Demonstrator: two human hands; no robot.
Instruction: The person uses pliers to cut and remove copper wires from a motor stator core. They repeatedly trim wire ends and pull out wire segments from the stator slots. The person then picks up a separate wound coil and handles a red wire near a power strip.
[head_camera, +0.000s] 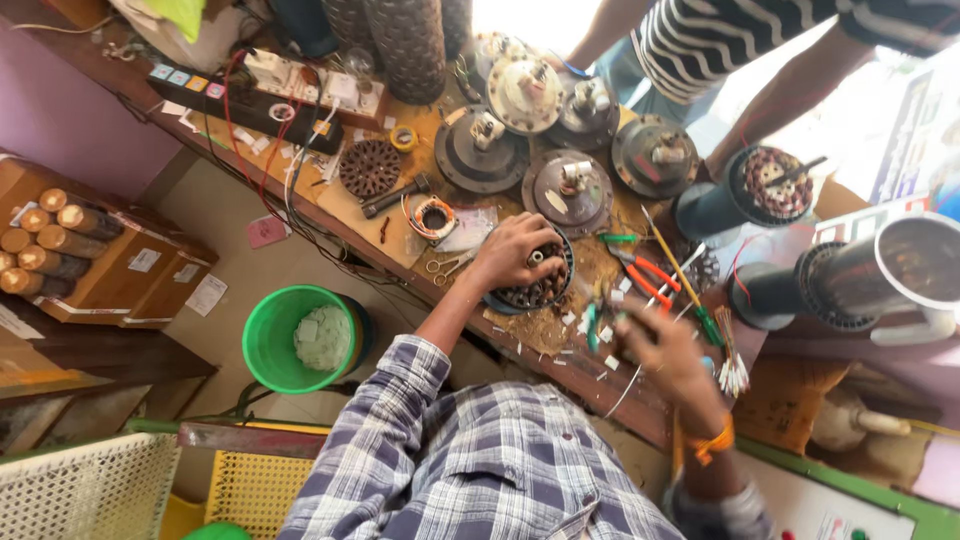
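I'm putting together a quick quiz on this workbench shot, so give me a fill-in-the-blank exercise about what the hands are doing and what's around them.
1. The left hand rests on a round motor stator lying on the ____.
2. On the floor stands a ____ bucket.
3. The pliers between the two hands have ____ handles.
4. The right hand wears an ____ wristband.

Missing words: workbench; green; red; orange

A blue-and-white plaid shirt with rolled sleeves, orange thread band at one wrist.
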